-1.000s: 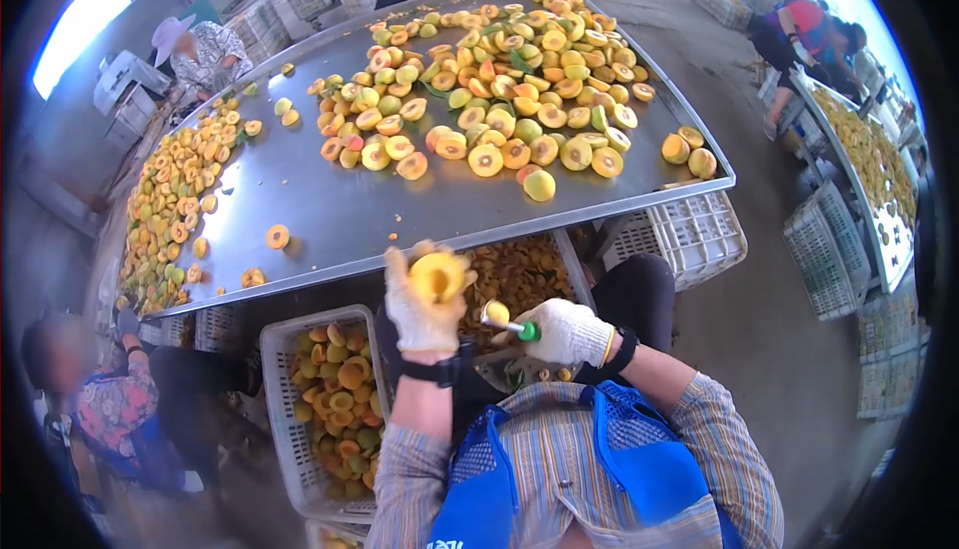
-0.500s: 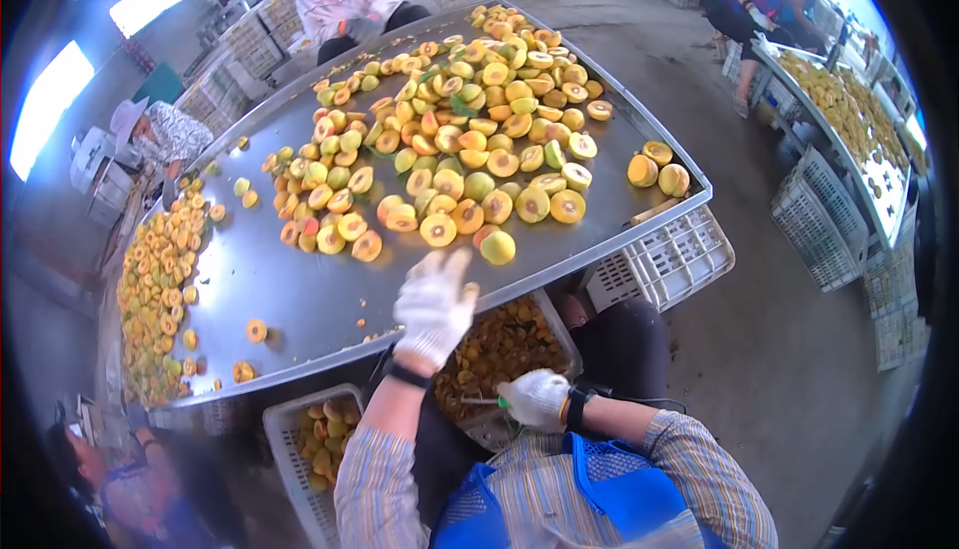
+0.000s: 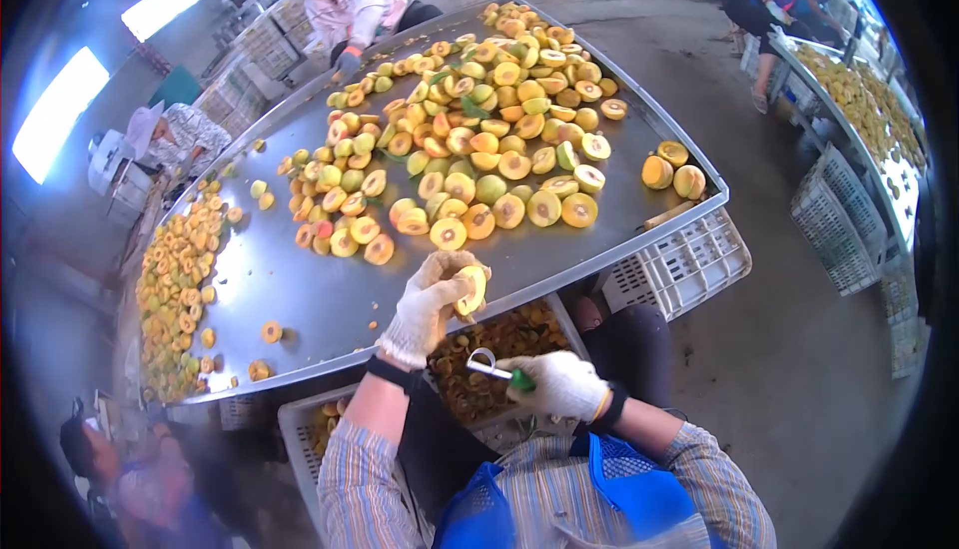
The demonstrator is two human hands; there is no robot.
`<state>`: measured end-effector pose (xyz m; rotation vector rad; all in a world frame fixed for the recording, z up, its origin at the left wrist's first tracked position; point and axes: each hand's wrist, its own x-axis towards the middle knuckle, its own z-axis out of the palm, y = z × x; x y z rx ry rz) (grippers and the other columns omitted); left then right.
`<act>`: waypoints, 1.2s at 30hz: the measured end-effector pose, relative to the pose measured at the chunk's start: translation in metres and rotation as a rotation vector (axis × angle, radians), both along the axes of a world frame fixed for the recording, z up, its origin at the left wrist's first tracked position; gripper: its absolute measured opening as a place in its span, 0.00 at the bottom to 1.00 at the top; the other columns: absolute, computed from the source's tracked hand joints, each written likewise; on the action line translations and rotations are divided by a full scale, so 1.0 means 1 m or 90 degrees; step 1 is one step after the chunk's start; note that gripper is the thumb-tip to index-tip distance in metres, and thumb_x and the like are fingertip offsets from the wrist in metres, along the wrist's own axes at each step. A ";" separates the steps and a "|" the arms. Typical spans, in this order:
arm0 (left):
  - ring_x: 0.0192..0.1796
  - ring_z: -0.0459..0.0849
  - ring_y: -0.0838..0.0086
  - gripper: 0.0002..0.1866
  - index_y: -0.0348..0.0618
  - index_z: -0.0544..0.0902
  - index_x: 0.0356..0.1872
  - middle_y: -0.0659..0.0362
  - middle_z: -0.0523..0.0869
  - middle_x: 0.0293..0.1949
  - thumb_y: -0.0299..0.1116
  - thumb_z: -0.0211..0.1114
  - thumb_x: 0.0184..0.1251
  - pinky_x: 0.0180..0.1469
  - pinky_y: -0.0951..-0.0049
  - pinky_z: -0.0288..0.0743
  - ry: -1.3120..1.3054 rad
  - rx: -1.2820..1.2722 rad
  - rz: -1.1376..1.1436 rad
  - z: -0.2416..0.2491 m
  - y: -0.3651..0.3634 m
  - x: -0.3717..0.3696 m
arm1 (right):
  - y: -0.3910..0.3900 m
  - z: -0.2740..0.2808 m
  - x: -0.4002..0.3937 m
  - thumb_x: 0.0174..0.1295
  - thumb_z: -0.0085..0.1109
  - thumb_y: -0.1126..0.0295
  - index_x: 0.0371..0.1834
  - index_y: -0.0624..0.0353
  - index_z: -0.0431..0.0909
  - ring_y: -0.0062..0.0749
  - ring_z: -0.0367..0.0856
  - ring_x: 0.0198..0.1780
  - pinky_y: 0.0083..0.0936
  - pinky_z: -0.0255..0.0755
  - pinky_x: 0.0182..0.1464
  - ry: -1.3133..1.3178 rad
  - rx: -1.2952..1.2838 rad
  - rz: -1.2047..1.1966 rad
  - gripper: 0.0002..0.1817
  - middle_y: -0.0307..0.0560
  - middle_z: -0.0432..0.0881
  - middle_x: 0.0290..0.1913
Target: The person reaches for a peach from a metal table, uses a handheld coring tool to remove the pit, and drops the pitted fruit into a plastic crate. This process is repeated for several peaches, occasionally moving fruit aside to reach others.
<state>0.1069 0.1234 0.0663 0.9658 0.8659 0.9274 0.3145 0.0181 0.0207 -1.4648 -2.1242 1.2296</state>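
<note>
My left hand (image 3: 432, 304), in a white knitted glove, grips a halved yellow fruit (image 3: 471, 289) with its cut face toward the right, just above the metal table's near edge. Lower and to the right, my gloved right hand (image 3: 559, 384) is closed on a pitting tool (image 3: 489, 365) with a green handle and a curved metal loop, which points at the left hand. Beneath both hands stands a crate of fruit pieces (image 3: 479, 374). A large heap of halved fruit (image 3: 489, 139) lies on the metal table (image 3: 330, 294).
More cut fruit (image 3: 180, 289) is piled at the table's left end. White crates stand below the near edge (image 3: 684, 264) and at the lower left (image 3: 300, 449). Co-workers sit at the far side (image 3: 350, 0), the left and lower left; others are at another table on the right.
My left hand has drawn back from the heap's front edge with a fruit half in it. My right hand has raised the tool. The co-worker opposite has reached onto the table.
</note>
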 end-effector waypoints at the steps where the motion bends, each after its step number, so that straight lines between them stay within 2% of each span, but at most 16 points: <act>1: 0.39 0.88 0.64 0.19 0.38 0.77 0.56 0.45 0.85 0.50 0.37 0.63 0.70 0.35 0.73 0.82 -0.063 -0.015 0.019 0.005 -0.017 -0.005 | 0.000 0.013 0.002 0.63 0.64 0.55 0.61 0.42 0.81 0.47 0.88 0.32 0.39 0.82 0.36 0.027 0.024 -0.018 0.22 0.49 0.87 0.31; 3: 0.36 0.87 0.62 0.23 0.38 0.78 0.56 0.43 0.86 0.47 0.48 0.59 0.75 0.31 0.75 0.81 -0.159 -0.060 0.095 0.001 -0.051 -0.009 | -0.006 0.031 0.003 0.64 0.67 0.55 0.62 0.42 0.81 0.46 0.89 0.34 0.37 0.82 0.37 0.094 0.079 -0.055 0.23 0.50 0.88 0.33; 6: 0.36 0.88 0.65 0.25 0.41 0.79 0.56 0.47 0.87 0.44 0.54 0.55 0.78 0.28 0.75 0.78 -0.238 -0.078 0.133 -0.006 -0.087 0.000 | -0.013 0.041 0.000 0.63 0.67 0.58 0.62 0.43 0.79 0.47 0.88 0.33 0.38 0.81 0.36 0.062 0.124 -0.022 0.23 0.50 0.87 0.32; 7: 0.37 0.87 0.63 0.28 0.37 0.79 0.55 0.45 0.86 0.43 0.56 0.51 0.79 0.33 0.70 0.81 -0.274 -0.093 0.142 -0.005 -0.098 0.005 | -0.016 0.042 -0.003 0.63 0.67 0.58 0.62 0.43 0.79 0.47 0.88 0.33 0.38 0.81 0.36 0.058 0.123 -0.019 0.23 0.50 0.87 0.32; 12: 0.41 0.87 0.65 0.28 0.39 0.81 0.54 0.48 0.88 0.43 0.57 0.51 0.78 0.35 0.72 0.80 -0.237 -0.083 0.214 -0.016 -0.127 0.020 | -0.029 0.042 -0.005 0.60 0.66 0.60 0.55 0.49 0.79 0.49 0.87 0.32 0.40 0.80 0.35 -0.003 0.212 -0.010 0.20 0.50 0.86 0.30; 16: 0.41 0.87 0.66 0.29 0.39 0.82 0.52 0.50 0.88 0.42 0.58 0.53 0.77 0.36 0.70 0.80 -0.245 -0.098 0.259 -0.013 -0.135 0.028 | -0.035 0.043 -0.005 0.60 0.66 0.60 0.54 0.50 0.79 0.50 0.87 0.32 0.40 0.80 0.35 -0.036 0.241 -0.004 0.19 0.51 0.86 0.30; 22: 0.37 0.86 0.63 0.29 0.37 0.83 0.46 0.50 0.86 0.37 0.58 0.54 0.77 0.35 0.67 0.80 -0.284 -0.156 0.336 -0.013 -0.139 0.036 | -0.047 0.028 -0.014 0.58 0.67 0.61 0.54 0.54 0.81 0.50 0.87 0.33 0.40 0.81 0.36 -0.024 0.194 0.004 0.21 0.53 0.86 0.31; 24: 0.36 0.86 0.62 0.28 0.36 0.83 0.44 0.50 0.86 0.35 0.57 0.54 0.77 0.34 0.66 0.81 -0.284 -0.172 0.351 -0.010 -0.138 0.037 | -0.046 0.016 -0.015 0.58 0.67 0.62 0.55 0.55 0.81 0.50 0.87 0.34 0.40 0.81 0.36 0.034 0.157 0.028 0.21 0.54 0.86 0.31; 26: 0.36 0.86 0.62 0.27 0.36 0.83 0.43 0.50 0.86 0.35 0.56 0.55 0.78 0.35 0.65 0.81 -0.242 -0.172 0.335 -0.011 -0.140 0.036 | -0.043 0.018 -0.011 0.58 0.66 0.62 0.56 0.55 0.81 0.50 0.87 0.34 0.40 0.81 0.37 -0.006 0.154 0.047 0.21 0.54 0.87 0.32; 28: 0.36 0.87 0.63 0.26 0.36 0.84 0.43 0.51 0.86 0.35 0.54 0.57 0.77 0.35 0.66 0.82 -0.230 -0.160 0.345 -0.009 -0.143 0.040 | -0.037 0.017 -0.006 0.56 0.72 0.56 0.52 0.54 0.83 0.50 0.87 0.32 0.37 0.82 0.35 -0.058 0.152 0.053 0.22 0.51 0.87 0.31; 30: 0.36 0.87 0.65 0.25 0.35 0.84 0.43 0.52 0.87 0.36 0.53 0.58 0.77 0.35 0.67 0.82 -0.221 -0.144 0.355 -0.006 -0.144 0.044 | -0.040 0.017 -0.006 0.55 0.74 0.54 0.50 0.53 0.84 0.48 0.87 0.31 0.36 0.82 0.34 -0.084 0.162 0.055 0.23 0.49 0.87 0.30; 32: 0.35 0.87 0.65 0.25 0.35 0.85 0.44 0.52 0.87 0.35 0.52 0.59 0.77 0.35 0.68 0.83 -0.257 -0.104 0.348 -0.003 -0.147 0.047 | -0.047 0.001 -0.008 0.51 0.76 0.53 0.47 0.53 0.85 0.45 0.87 0.30 0.35 0.81 0.34 0.001 0.112 0.031 0.24 0.48 0.87 0.30; 33: 0.35 0.87 0.65 0.25 0.35 0.85 0.44 0.52 0.87 0.35 0.52 0.59 0.77 0.35 0.68 0.83 -0.255 -0.105 0.347 -0.005 -0.147 0.048 | -0.047 -0.001 -0.010 0.51 0.76 0.53 0.43 0.54 0.85 0.45 0.87 0.30 0.35 0.81 0.33 0.012 0.169 0.022 0.21 0.48 0.86 0.29; 34: 0.35 0.87 0.63 0.26 0.35 0.84 0.44 0.51 0.87 0.36 0.53 0.57 0.78 0.36 0.65 0.82 -0.258 -0.109 0.342 -0.007 -0.148 0.049 | -0.043 -0.001 -0.006 0.51 0.76 0.53 0.43 0.54 0.85 0.45 0.87 0.30 0.35 0.81 0.33 0.012 0.168 0.020 0.21 0.48 0.86 0.29; 36: 0.35 0.87 0.61 0.26 0.36 0.84 0.44 0.51 0.87 0.36 0.54 0.55 0.78 0.37 0.62 0.82 -0.263 -0.118 0.337 -0.009 -0.149 0.050 | -0.031 0.002 0.002 0.55 0.73 0.54 0.40 0.55 0.84 0.47 0.86 0.29 0.37 0.81 0.33 -0.072 0.207 0.104 0.18 0.49 0.86 0.27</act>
